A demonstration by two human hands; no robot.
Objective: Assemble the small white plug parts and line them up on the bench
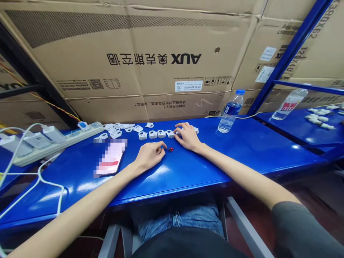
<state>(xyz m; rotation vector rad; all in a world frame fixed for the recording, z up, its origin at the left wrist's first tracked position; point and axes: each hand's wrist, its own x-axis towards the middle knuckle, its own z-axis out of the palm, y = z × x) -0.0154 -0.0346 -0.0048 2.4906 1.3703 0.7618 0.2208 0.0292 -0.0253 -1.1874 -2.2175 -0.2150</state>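
Dark clothing (185, 245) and blue jeans (193, 222) sit nearest, below the table's near edge. Across the blue table (212, 172), the left hand (151, 156) is half curled, index fingertip beside a small red-and-dark piece (171, 149); whether it grips that piece, I cannot tell. Fingers loosely bent, the right hand (189, 137) reaches over the row of white parts (161, 134); any hold there is unclear. Handling this well probably calls for a light fingertip touch, a steady wrist and care not to knock neighbouring parts askew. Far left, loose white parts (116, 134) lie beyond a phone (114, 154), near a crowded power strip (72, 139). Farther right stands a water bottle (231, 113); large cardboard boxes (150, 80) wall the far side, beside blue metal framing (286, 59).
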